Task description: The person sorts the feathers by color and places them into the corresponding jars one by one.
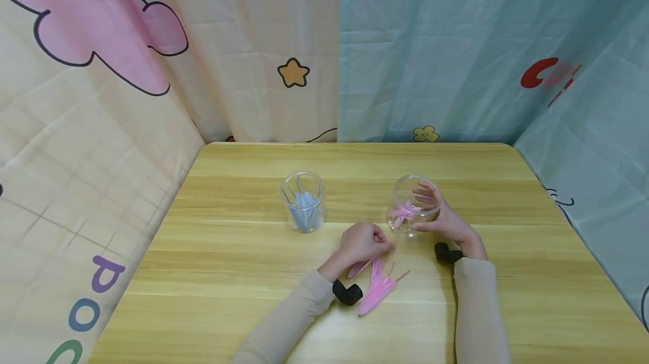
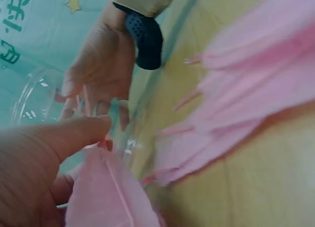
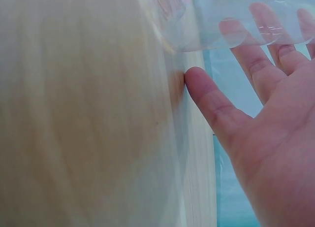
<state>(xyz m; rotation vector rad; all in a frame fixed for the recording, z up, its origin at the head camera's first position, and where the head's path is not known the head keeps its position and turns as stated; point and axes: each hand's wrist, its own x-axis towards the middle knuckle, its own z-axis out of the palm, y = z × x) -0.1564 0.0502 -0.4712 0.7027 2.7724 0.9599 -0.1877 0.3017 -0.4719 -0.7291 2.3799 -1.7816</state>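
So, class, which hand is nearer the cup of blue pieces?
Left. The left hand is right of the cup, on its near side; the right hand is farther right, around the other cup.

Wrist views cropped, partly blurred.
Left wrist: pink petal (image 2: 106, 192) in left hand (image 2: 42, 143) cut by lower edge; loose pink pieces (image 2: 266, 69) blurred, running off right. Right wrist: clear cup (image 3: 206, 27) cropped at top, right hand (image 3: 278, 121) at right edge. Head: left sleeve (image 1: 289, 319), right sleeve (image 1: 479, 310) cut at bottom.
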